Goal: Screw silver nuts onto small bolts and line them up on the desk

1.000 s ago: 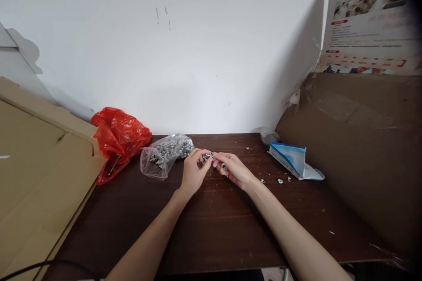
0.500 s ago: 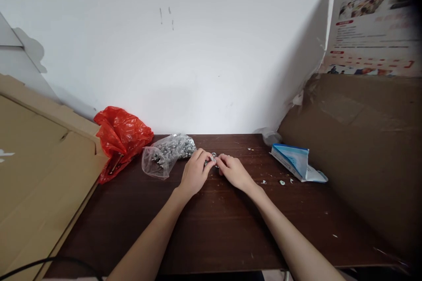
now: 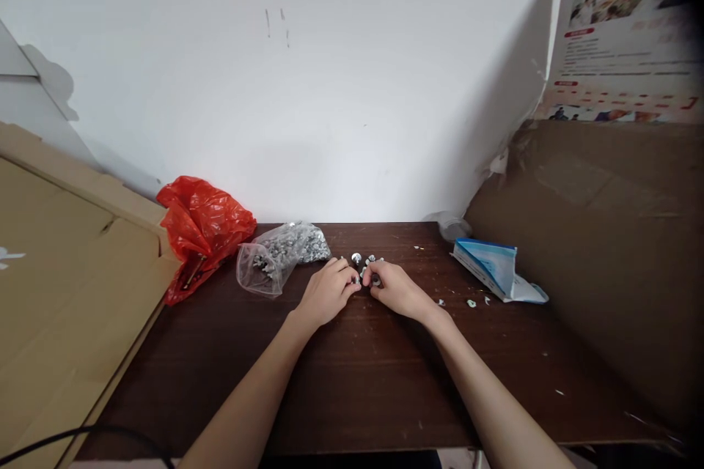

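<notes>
Both hands (image 3: 360, 289) just behind small screws (image 3: 364, 261).

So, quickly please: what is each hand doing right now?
Left hand: curled, fingertips pinching small metal parts on the table.
Right hand: curled, fingertips on the same parts; what it holds cannot be told.

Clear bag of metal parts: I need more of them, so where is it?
The clear bag lies on the table, between the red bag and the left hand.

Bare forearms, seemingly no sleeves
</notes>
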`<state>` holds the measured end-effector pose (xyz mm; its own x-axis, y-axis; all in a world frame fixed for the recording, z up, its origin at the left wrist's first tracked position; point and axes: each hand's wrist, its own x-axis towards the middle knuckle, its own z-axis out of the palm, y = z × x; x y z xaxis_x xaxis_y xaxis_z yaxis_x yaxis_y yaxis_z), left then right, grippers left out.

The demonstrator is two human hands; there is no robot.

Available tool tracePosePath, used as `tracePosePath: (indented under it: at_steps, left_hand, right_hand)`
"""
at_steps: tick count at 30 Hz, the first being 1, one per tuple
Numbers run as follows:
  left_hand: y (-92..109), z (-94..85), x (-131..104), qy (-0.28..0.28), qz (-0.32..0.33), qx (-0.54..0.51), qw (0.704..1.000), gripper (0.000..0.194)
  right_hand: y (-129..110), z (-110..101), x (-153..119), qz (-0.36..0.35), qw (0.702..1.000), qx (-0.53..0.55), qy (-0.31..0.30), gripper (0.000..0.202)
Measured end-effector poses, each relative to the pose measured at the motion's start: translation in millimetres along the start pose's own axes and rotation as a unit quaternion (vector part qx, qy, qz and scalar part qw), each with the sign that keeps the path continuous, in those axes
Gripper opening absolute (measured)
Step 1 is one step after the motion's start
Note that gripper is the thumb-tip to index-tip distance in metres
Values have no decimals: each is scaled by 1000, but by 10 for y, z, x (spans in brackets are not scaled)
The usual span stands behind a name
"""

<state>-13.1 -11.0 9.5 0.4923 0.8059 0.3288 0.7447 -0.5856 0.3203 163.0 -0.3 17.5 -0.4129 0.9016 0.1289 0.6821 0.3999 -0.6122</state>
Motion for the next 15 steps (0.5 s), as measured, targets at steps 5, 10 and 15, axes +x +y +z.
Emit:
tracePosePath:
  at_steps: [5, 10, 15]
  left_hand:
    - [-12, -6, 0, -2, 6, 2, 1000, 11]
    - [-19, -14, 3, 8, 6, 0, 1000, 12]
    - [-9, -25, -1, 14, 9, -6, 1000, 11]
  right_hand:
    - [13, 2, 16, -8, 1000, 2, 12, 29]
    - [27, -19, 21, -14, 999, 33, 29, 28]
    - [32, -53, 16, -13, 997, 68, 37, 31]
